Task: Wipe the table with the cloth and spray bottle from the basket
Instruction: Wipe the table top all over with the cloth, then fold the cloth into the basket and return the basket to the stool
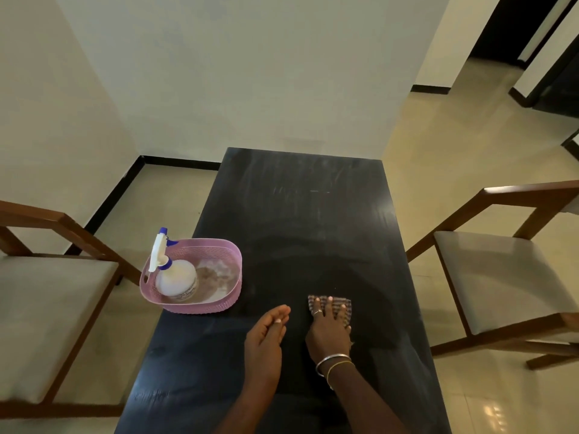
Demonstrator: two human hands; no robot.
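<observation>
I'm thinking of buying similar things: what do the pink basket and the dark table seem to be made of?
The basket looks like matte moulded plastic, judging by its evenly perforated walls. The table has a dark, slightly glossy top showing streaks and soft reflections; perhaps painted wood or laminate, but I cannot tell which.

No legible text, labels or numbers.
Dark print rings the lower body of the spray bottle, too blurred to read.

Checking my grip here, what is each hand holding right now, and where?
The right hand presses flat on top of the cloth, fingers spread, not gripping. The left hand holds nothing.
</observation>
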